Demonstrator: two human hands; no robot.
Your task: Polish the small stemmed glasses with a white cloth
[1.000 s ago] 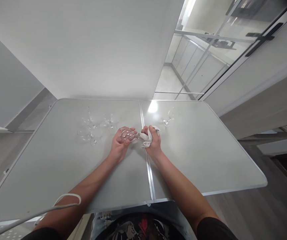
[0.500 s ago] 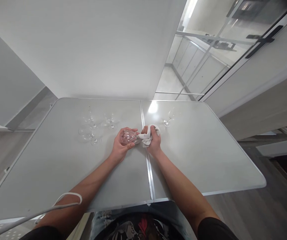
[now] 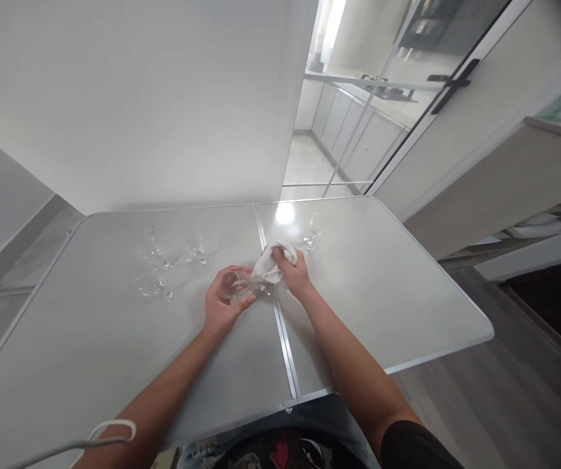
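My left hand [image 3: 221, 306] is wrapped round the bowl of a clear wine glass [image 3: 235, 286], held on its side just above the grey folding table [image 3: 114, 352]. My right hand [image 3: 296, 275] is closed on a crumpled white cloth [image 3: 269, 266], pressed against the glass's stem end. Both hands sit near the table's centre seam.
Three clear glasses [image 3: 163, 270] stand at the left rear of the table, and one more glass [image 3: 312, 234] stands at the right rear beside a light reflection. A white wall is behind the table, a glass door to the right. A white cord [image 3: 99, 436] lies by my left forearm.
The view swung, shifting everything left. My right hand with the cloth moved up and over the glass's end; my left hand turned the glass slightly.
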